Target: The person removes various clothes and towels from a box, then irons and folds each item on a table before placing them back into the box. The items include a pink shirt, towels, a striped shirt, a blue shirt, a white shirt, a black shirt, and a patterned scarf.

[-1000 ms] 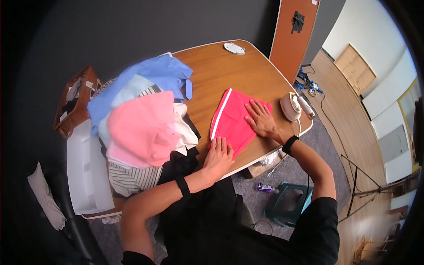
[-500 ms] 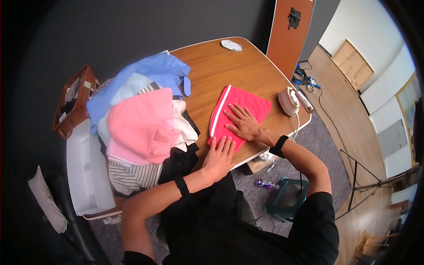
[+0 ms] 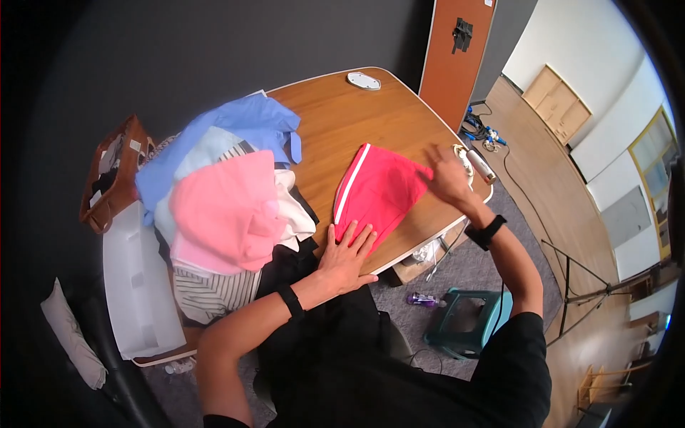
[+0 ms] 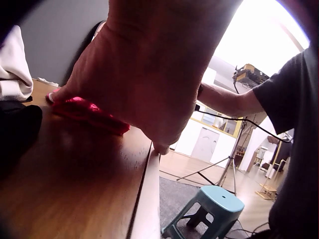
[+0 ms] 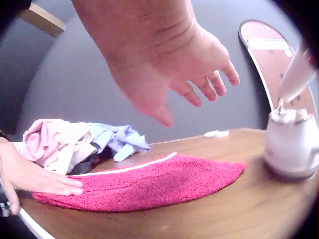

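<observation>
A bright pink-red cloth (image 3: pixel 382 189) with a white stripe along one edge lies flat on the wooden table (image 3: pixel 335 107). My left hand (image 3: pixel 346 262) rests with spread fingers on its near corner. Raised above the right end of the cloth, my right hand (image 3: pixel 449 177) holds nothing. In the right wrist view, that hand (image 5: pixel 174 74) hangs over the cloth (image 5: pixel 149 186) with its fingers extended, and the left hand (image 5: pixel 40 177) touches the cloth's left end. The left wrist view shows the cloth (image 4: pixel 89 114) partly hidden behind my left hand (image 4: pixel 144 74).
A white iron (image 5: pixel 291 144) on its base stands at the table's right edge. Piled clothes, with a pink one (image 3: pixel 221 207) on top, lie on the left beside a white bin (image 3: pixel 135 285) and a brown basket (image 3: pixel 118 171). A teal stool (image 3: pixel 467 321) stands on the floor.
My right hand moved left across the cloth, then lifted off and moved right toward the iron. My left hand has stayed at the near corner, its fingers a little more spread.
</observation>
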Motion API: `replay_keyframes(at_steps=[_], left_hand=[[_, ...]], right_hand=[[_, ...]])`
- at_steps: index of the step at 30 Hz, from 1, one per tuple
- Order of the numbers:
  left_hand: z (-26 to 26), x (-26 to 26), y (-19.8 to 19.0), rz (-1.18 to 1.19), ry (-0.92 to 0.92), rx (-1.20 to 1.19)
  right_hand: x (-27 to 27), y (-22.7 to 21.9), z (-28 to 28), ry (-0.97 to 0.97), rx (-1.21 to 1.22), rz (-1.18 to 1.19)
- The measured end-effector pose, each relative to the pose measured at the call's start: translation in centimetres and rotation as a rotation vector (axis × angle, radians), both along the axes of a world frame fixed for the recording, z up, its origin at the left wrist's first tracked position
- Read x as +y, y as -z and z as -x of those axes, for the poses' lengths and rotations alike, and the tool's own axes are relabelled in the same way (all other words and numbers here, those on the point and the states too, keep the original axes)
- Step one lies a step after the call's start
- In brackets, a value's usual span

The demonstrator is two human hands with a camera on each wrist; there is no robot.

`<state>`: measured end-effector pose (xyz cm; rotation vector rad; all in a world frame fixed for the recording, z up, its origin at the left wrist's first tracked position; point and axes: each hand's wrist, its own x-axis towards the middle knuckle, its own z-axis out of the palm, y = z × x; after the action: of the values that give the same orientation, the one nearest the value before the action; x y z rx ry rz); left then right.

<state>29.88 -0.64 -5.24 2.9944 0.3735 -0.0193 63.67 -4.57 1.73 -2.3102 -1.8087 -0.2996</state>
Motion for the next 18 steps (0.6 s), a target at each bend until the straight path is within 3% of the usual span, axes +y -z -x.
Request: replay_keyframes(at_steps=[3,5,6,9,10,13,15,18], left_hand=[[-0.5,0.0,-0.1,-0.011,0.005,0.003],[-1.4,0.0,0.4,-0.009,0.012,-0.025],[-1.9,-0.1,0.5,-0.009,0.023,-0.041],[-3.1,-0.2,0.9,-0.002,0.021,-0.121],[-3.0,-0.3,0.5,0.009,0.004,-0.164],[-2.1,-0.1,-0.3,-0.055,-0.030,-0.167],[-1.5,-0.1,0.2,-0.140,-0.025,-0.067],[-1.6,0.0,1.1,-0.072,-0.025,-0.082]], right_hand=[[-1.9,-2.4,-4.6,0.169,-0.267,-0.244],[-2.5,-2.8,-6.8,0.386,-0.094,-0.022],[-2.7,-2.8,-8.0,0.383,0.031,0.101],[-2.7,-2.5,-8.9,0.451,0.022,0.142],[-2.9,-3.1,-9.1,0.431,0.038,0.218],[-3.7,-3.2,-8.7,0.413,0.019,0.063],[-3.6,-5.8,-5.1,0.359,-0.008,0.008],[-3.1,-8.6,-1.3,0.281,0.048,-0.009]])
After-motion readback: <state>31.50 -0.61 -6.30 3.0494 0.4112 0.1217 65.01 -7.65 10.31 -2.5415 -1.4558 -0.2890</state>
